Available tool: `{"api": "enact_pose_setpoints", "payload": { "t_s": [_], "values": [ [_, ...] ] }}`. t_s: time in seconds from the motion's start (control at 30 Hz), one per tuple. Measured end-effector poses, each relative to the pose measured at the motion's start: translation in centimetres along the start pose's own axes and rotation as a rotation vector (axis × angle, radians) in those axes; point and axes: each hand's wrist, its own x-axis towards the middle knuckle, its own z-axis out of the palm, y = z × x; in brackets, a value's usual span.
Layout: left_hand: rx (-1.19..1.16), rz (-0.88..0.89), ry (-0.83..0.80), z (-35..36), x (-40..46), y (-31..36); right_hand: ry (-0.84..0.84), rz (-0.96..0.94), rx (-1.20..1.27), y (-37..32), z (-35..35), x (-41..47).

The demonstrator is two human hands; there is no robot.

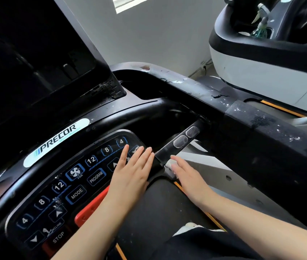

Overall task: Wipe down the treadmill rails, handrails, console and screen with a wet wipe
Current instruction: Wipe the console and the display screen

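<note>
I look down at a black Precor treadmill console [77, 177] with blue-ringed keys and a red stop bar. Its dark screen [27, 59] rises at upper left. My left hand [132, 173] lies flat with straight fingers on the right end of the key panel. My right hand [188, 175] presses a white wet wipe [170, 164] against the near end of the short black grip bar [179, 145] with two oval sensor pads. Only a small part of the wipe shows under the fingers. The right handrail [242, 113] runs diagonally, speckled with droplets and scuffs.
A second machine [265, 59], white and black, stands at upper right with a spray bottle [261, 25] in its tray. The black running belt [160, 212] with an orange edge lies below my arms. A grey wall is behind.
</note>
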Motion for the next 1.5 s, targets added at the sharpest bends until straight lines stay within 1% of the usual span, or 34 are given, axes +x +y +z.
{"api": "enact_pose_setpoints", "payload": {
  "t_s": [0.07, 0.1, 0.2, 0.27, 0.37, 0.4, 0.53, 0.6, 0.67, 0.77, 0.9, 1.1, 1.2, 1.33, 1.4, 1.47, 1.5],
  "values": [
    [0.008, -0.016, -0.002, -0.2, -0.2, -0.1, 0.009, -0.09, -0.221, -0.6, -0.9, 0.6],
    [0.012, -0.023, -0.004, -0.4, -0.3, 0.0, 0.021, -0.138, -0.288, -0.9, -1.4, 1.0],
    [0.022, -0.06, 0.003, -0.8, -0.7, 0.0, 0.091, -0.308, -0.313, -2.4, -3.8, 2.4],
    [0.022, -0.078, 0.01, -1.0, -0.7, 0.1, 0.132, -0.373, -0.461, -3.0, -6.3, 4.7],
    [0.025, -0.103, 0.01, -1.0, -0.5, 0.6, 0.108, -0.295, -0.851, -2.7, -9.4, 9.7],
    [0.023, -0.11, 0.014, -1.0, -0.4, 0.8, 0.098, -0.291, -0.944, -2.6, -10.0, 11.0],
    [0.035, -0.139, 0.034, -1.0, -0.3, 1.1, 0.08, -0.299, -1.266, -2.6, -11.1, 13.2],
    [0.034, -0.159, 0.031, -0.8, -0.4, 1.2, 0.042, -0.287, -1.338, -2.2, -11.2, 13.3],
    [0.033, -0.184, 0.024, -0.6, -0.4, 1.3, 0.018, -0.27, -1.285, -1.7, -11.1, 13.6],
    [0.027, -0.217, 0.012, -0.4, -0.7, 1.5, -0.04, -0.247, -1.129, -1.8, -10.1, 13.8],
    [0.016, -0.265, -0.014, -0.2, -1.4, 1.8, -0.163, -0.325, -1.113, -2.7, -7.6, 13.1],
    [0.014, -0.365, -0.055, -0.1, -3.1, 2.6, -0.327, -0.441, -0.981, -3.9, -3.7, 11.7],
    [0.014, -0.429, -0.069, -0.3, -3.7, 3.0, -0.341, -0.471, -0.94, -4.1, -2.2, 10.8],
    [0.006, -0.5, -0.07, -0.5, -4.6, 3.0, -0.311, -0.407, -0.83, -4.5, -1.7, 10.1],
    [-0.002, -0.54, -0.069, -0.7, -5.2, 2.9, -0.289, -0.337, -0.656, -4.4, -1.7, 10.0],
    [0.003, -0.567, -0.065, -1.0, -5.9, 2.5, -0.241, -0.239, -0.361, -4.5, -1.5, 9.3],
    [0.01, -0.572, -0.062, -1.1, -6.2, 2.2, -0.202, -0.219, -0.215, -4.7, -1.3, 8.7]
  ]
}}
